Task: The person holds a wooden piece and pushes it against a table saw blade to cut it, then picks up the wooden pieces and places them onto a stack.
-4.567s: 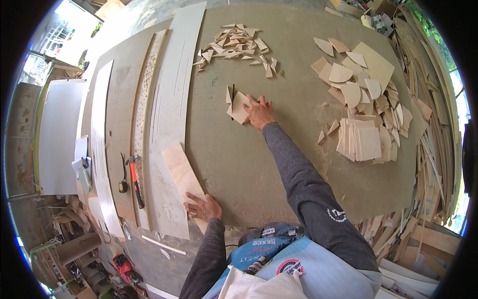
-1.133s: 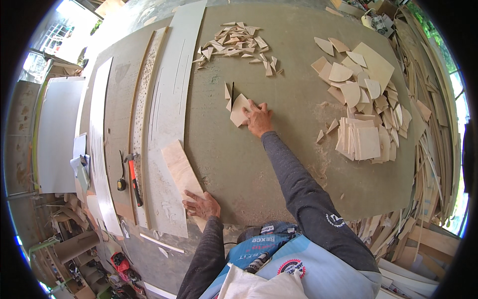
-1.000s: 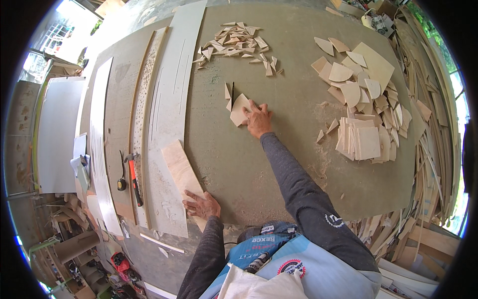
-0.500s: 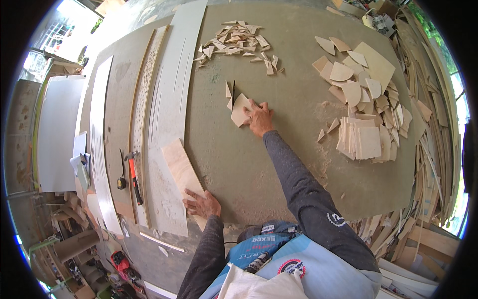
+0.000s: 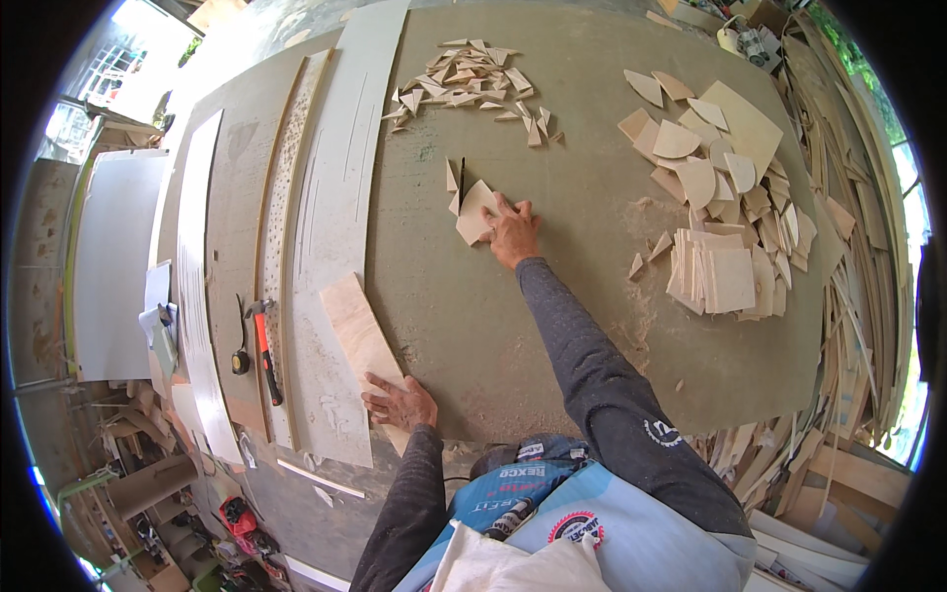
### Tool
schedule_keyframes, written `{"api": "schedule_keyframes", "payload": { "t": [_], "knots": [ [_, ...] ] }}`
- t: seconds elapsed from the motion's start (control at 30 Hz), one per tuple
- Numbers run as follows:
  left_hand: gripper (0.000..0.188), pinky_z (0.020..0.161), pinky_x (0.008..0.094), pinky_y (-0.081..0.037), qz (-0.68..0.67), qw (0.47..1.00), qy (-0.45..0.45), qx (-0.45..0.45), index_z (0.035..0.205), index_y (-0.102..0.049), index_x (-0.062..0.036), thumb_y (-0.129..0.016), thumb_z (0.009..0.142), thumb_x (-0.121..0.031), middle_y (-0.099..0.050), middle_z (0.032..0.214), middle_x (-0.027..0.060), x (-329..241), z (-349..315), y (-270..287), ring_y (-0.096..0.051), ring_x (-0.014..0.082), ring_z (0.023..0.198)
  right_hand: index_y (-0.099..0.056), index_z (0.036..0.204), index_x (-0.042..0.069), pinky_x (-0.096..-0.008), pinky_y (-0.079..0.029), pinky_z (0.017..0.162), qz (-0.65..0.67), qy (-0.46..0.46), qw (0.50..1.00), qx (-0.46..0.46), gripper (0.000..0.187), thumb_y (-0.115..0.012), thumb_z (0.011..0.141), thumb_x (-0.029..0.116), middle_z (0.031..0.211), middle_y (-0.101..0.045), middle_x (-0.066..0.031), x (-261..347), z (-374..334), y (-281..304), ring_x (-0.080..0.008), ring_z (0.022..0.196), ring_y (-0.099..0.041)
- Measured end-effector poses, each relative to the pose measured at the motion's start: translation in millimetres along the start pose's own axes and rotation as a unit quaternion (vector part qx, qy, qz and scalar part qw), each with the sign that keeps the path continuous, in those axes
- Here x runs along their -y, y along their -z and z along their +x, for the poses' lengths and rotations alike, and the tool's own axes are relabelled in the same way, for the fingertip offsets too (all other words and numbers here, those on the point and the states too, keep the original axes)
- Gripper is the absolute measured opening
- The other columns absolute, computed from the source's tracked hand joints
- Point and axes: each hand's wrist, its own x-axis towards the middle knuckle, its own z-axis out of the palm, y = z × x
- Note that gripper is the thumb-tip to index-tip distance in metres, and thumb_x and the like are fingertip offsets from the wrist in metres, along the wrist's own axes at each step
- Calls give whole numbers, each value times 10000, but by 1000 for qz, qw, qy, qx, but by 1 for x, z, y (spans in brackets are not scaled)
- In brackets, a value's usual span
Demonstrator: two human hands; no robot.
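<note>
My right hand grips a small pale plywood piece with bent fingers near the middle of the tabletop. The left side of this piece lies against a thin dark upright blade. Narrow wood slivers lie just left of the blade. Nearer to me, my left hand rests flat with spread fingers on a long plywood strip. That strip slants across the edge of a white panel.
Triangular offcuts are heaped at the far middle. Right of my arm are stacked squares and rounded wood pieces. A hammer and a tape measure lie left. Scrap wood strips line the right side.
My right hand and the plywood piece have slid slightly away from me along the blade. The left hand keeps its place on the strip.
</note>
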Motion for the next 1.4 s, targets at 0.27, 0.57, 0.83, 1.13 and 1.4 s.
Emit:
{"api": "schedule_keyframes", "payload": {
  "t": [0.27, 0.57, 0.83, 1.13, 1.4],
  "knots": [
    [927, 1186, 632, -154, -8, 1000, -4, 4, 1658, -31, -126, -596, 980, -409, -162, 1594, 344, 2, 0, 0, -176, 471, 1505, -711, 1340, 227, -593, -389, 1065, 6, -10, 1000, -7, 506, -801, 846, 285, 1593, -425, -22, 3, -1, -1, -315, 1200, -409],
    [935, 1189, 625, -154, -6, 1000, -3, 5, 1657, -23, -126, -597, 976, -409, -161, 1593, 345, 2, 1, -1, -185, 474, 1501, -701, 1354, 231, -629, -384, 1087, 24, -24, 999, 2, 503, -790, 859, 266, 1613, -418, -29, 5, 2, 1, -322, 1218, -407],
    [937, 1182, 630, -162, -3, 1000, -6, -6, 1655, -28, -122, -602, 973, -411, -169, 1589, 337, 3, 1, -5, -196, 468, 1495, -704, 1350, 233, -629, -375, 1100, 26, -32, 999, -16, 507, -798, 853, 265, 1610, -436, -52, 5, 5, -3, -326, 1230, -410],
    [927, 1180, 626, -157, 0, 1000, -8, -9, 1654, -38, -113, -598, 975, -403, -177, 1583, 344, 3, 2, -4, -198, 467, 1494, -708, 1343, 222, -603, -366, 1085, 19, -38, 999, -22, 501, -801, 853, 265, 1603, -441, -60, 6, 8, -2, -329, 1225, -418],
    [926, 1173, 620, -163, 3, 1000, -15, -18, 1654, -44, -112, -601, 972, -397, -190, 1571, 354, 4, 1, -4, -201, 470, 1487, -716, 1326, 219, -551, -370, 1081, 19, -40, 998, -33, 504, -812, 833, 265, 1585, -445, -52, 9, 8, 1, -322, 1216, -413]
  ]
}}
